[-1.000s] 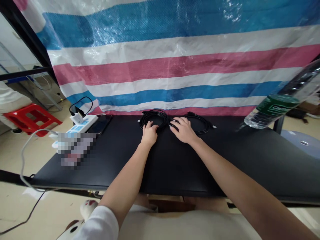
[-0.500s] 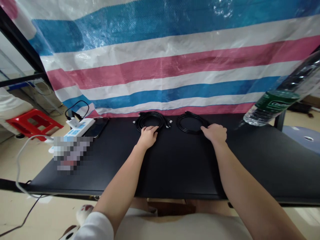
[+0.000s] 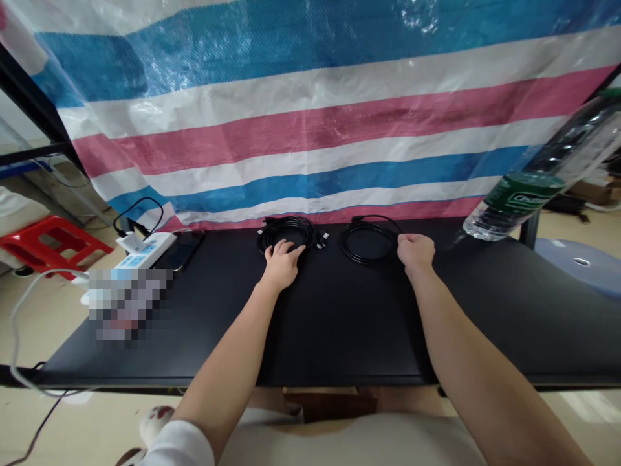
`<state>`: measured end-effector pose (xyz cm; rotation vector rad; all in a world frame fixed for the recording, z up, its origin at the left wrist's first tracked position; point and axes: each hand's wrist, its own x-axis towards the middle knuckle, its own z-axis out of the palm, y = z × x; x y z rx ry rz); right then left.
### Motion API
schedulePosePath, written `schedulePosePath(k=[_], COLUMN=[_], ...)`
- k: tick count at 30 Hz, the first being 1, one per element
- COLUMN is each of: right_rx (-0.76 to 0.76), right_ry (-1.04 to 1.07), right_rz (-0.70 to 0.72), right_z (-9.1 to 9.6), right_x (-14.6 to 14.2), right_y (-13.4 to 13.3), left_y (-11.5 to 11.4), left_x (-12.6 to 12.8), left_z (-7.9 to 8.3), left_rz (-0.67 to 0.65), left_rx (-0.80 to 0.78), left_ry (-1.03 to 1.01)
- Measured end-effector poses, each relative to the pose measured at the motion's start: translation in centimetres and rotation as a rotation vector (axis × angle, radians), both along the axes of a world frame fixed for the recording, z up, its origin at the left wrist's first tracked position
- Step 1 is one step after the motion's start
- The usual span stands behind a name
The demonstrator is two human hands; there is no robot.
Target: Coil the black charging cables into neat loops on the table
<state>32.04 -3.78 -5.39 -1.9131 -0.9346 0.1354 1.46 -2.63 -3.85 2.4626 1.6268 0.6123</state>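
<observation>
Two black coiled cables lie side by side at the far edge of a black table [image 3: 339, 323]. My left hand [image 3: 281, 262] rests on the near rim of the left coil [image 3: 287, 230], fingers spread flat over it. My right hand [image 3: 414, 252] is closed in a pinch on the right rim of the right coil [image 3: 367, 239]. Both coils lie flat on the tabletop, with white connector ends showing beside the left one.
A white power strip [image 3: 145, 251] with a plugged charger and a dark phone [image 3: 183, 251] sit at the table's far left. A clear plastic bottle [image 3: 538, 178] with a green label leans at the right. A striped tarp [image 3: 310, 116] hangs behind. A red stool [image 3: 51, 236] stands on the floor left.
My right hand moved from the middle between the coils to the right coil's right rim and closed on it. The left hand stayed on the left coil.
</observation>
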Motion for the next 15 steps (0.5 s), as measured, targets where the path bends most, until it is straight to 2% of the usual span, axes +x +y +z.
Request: schedulePosePath(k=[3, 7, 11, 15], right_rx=[0.129, 0.349, 0.377, 0.341], right_ry=[0.168, 0.151, 0.061, 0.010], right_rz=[-0.084, 0.010, 0.163, 0.316], right_z=[0.6, 1.6, 2.3, 3.0], right_x=[-0.8, -1.8, -2.5, -4.0], right_y=[0.1, -0.3, -1.0, -1.9], left_y=[-0.2, -0.6, -1.1, -1.9], left_x=[0.0, 0.0, 0.3, 1.2], left_z=[0.1, 0.3, 0.4, 0.6], left_rz=[0.002, -0.023, -0.068, -0.196], left_rx=[0.006, 0.047, 0.095, 0.079], left_ry=[-0.017, -0.094, -0.221, -0.284])
